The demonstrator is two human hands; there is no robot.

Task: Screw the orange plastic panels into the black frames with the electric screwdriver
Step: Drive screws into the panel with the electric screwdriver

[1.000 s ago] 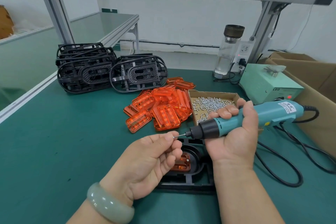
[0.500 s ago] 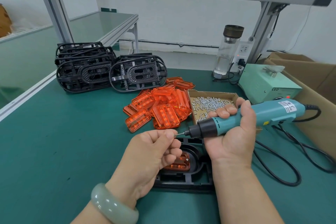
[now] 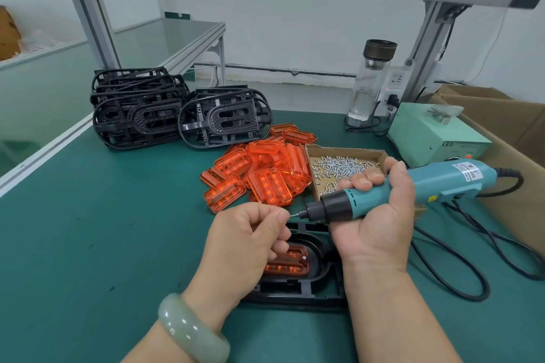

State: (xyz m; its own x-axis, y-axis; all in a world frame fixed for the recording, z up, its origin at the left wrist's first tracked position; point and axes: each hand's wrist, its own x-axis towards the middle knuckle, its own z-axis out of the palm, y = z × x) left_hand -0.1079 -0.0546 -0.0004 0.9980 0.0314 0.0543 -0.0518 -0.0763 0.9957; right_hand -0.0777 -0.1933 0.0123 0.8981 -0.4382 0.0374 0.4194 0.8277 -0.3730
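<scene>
far left on the green bench: two stacks of black frames, side by side. next over, a loose pile of orange panels in front-right of the stacks, up against a shallow cardboard tray of small silver screws.

l hand, pale green bangle on the wrist, is raised over the bench w/ fingers curled in. thumb + forefinger pinch a tiny screw at the bit tip; too small to see more. below & btwn both hands one black frame lies flat on the bench, an orange panel seated in its oval recess, one screw head showing near the panel's right end. l hand hides the panel's left part. cannot tell if either hand touches the frame.

r hand wraps round the teal electric screwdriver, held nearly level above the frame, black nose pointing left at the l fingertips. its black cable loops on the bench to the right. behind: glass bottle, pale green power unit, brown cartons far right.
</scene>
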